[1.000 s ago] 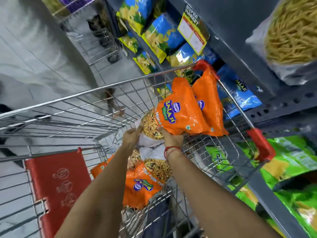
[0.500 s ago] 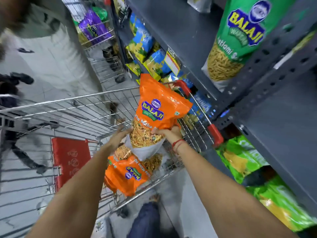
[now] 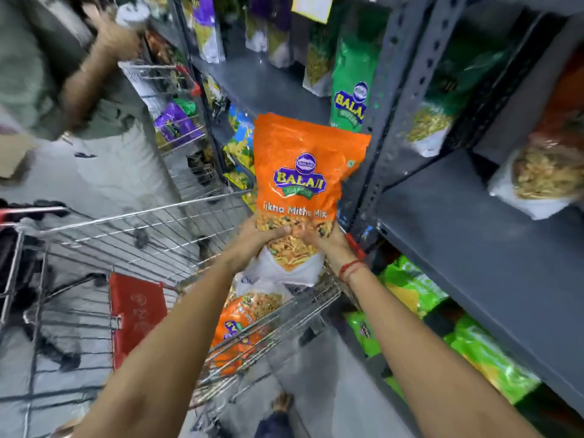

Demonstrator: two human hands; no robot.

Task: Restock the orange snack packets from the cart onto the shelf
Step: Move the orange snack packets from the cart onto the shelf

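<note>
An orange snack packet [image 3: 303, 172] stands upright in the air above the cart's right side, close to the grey shelf upright. My left hand [image 3: 256, 238] and my right hand [image 3: 328, 241] both grip its lower end, fingers over the clear window. A second packet seems stacked right behind it; I cannot tell for sure. More orange packets [image 3: 240, 324] lie in the wire cart [image 3: 151, 235]. The grey shelf board [image 3: 467, 222] to the right has bare room at its front.
An orange-topped packet [image 3: 543, 175] stands at the shelf's right. Green packets [image 3: 350, 86] stand on the higher shelf, and others [image 3: 474, 346] lie on the shelf below. A person [image 3: 63, 67] stands at the left by another cart [image 3: 177, 99]. The red child seat flap [image 3: 136, 314] hangs inside my cart.
Both hands have lifted the orange packets up out of the cart and toward the shelf. My view has swung up and right, showing more of the shelves.
</note>
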